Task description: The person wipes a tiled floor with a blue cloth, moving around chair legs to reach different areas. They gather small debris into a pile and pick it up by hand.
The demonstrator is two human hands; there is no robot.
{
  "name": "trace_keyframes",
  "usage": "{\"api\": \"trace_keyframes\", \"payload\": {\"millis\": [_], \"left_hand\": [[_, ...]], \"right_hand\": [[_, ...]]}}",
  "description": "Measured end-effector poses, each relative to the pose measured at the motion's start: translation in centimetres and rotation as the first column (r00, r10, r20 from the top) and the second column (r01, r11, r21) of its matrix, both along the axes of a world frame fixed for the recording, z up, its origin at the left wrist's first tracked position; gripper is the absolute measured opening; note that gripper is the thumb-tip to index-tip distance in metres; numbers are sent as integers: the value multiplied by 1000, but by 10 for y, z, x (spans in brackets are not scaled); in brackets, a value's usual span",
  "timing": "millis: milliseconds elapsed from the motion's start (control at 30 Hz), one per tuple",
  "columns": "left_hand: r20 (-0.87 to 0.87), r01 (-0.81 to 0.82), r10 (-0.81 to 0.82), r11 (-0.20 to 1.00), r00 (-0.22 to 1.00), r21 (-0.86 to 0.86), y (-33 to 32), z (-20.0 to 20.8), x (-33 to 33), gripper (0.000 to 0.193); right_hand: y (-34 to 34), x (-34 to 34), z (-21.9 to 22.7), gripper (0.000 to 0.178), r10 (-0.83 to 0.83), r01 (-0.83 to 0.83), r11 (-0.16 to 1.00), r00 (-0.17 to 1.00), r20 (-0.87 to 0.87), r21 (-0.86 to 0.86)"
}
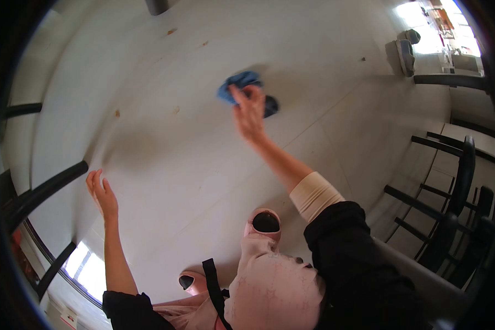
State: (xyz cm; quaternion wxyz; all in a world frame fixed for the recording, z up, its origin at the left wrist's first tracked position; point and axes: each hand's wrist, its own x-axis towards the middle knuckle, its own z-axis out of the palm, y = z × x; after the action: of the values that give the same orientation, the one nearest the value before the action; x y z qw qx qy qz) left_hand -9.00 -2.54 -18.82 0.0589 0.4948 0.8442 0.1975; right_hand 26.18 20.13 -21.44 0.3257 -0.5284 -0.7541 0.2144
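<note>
A crumpled blue cloth [225,94] lies on the pale tiled floor [192,165], ahead of me and near the middle of the view. My right hand [250,110] is closed over it, slightly blurred, with the index finger stretched along the cloth. Beside that hand is a dark blue patch [271,106], perhaps part of the same cloth. To the left, my left hand [103,195] holds nothing, its fingers apart and loosely bent. Its fingertips are close to the end of a black furniture leg [55,187]; I cannot tell whether they touch.
Small orange-brown bits [171,31] and a brownish speck [117,113] dot the floor ahead. A dark bit [363,59] lies farther right. Grey shoes [406,58] stand at the far right. Black chairs [451,220] crowd the right side. Pink slippers [265,215] are on my feet.
</note>
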Motion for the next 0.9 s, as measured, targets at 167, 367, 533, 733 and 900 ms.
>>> {"api": "trace_keyframes", "payload": {"millis": [167, 367, 533, 733, 900], "left_hand": [[42, -57, 59, 997, 997, -42, 8, 5, 24, 28], [-48, -102, 103, 995, 993, 22, -14, -15, 44, 39], [-102, -95, 97, 995, 990, 22, -20, -8, 54, 41], [-163, -90, 96, 995, 982, 44, -33, -14, 50, 39], [-230, -70, 77, 997, 970, 39, -32, -20, 52, 39]], "right_hand": [[-7, -31, 44, 36, -439, 124, 878, 594, -674, -463], [71, 113, 69, 39, -534, 607, 780, 772, -346, 153], [38, 200, 77, 31, -793, 822, 537, 416, 445, 190], [-14, 242, 23, 30, -873, 988, 136, 157, 462, -78], [-27, 160, -5, 35, -588, 630, 746, 469, 659, 218]]}}
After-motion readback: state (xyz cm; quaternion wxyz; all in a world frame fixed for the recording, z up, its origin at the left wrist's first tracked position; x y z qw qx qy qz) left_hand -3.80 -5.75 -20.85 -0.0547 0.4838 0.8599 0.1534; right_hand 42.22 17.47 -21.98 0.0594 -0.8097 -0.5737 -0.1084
